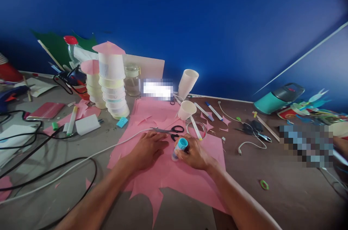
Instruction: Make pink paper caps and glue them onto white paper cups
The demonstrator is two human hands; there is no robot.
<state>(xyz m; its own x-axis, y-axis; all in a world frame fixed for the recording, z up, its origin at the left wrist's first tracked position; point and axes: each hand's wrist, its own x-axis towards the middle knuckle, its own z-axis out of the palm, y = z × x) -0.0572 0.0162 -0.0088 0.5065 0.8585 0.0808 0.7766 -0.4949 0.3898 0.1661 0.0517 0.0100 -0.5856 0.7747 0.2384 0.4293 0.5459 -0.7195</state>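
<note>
**Glue stick in right hand over pink paper, left hand flat beside it**

Right hand (195, 154) has its grip closed around a blue-capped glue stick (179, 148). The stick's long axis tilts: cap end up and to the right, lower end down-left, at or touching the pink paper (174, 175); contact can't be confirmed. Left hand (148, 149) holds nothing, palm down, fingers spread flat on the same sheet, just left of the stick. So the stick lies between the two hands, nearer the right, its lower end angled toward the left hand.

Black-handled scissors (169, 130) lie on the paper just beyond both hands, blades pointing left. A white cable (81, 163) crosses the surface (272, 172) under the left wrist area. Single paper cup (187, 109) behind the scissors; stacked cups (112, 85) with pink paper tops farther back left. Pink offcuts scattered around.
</note>
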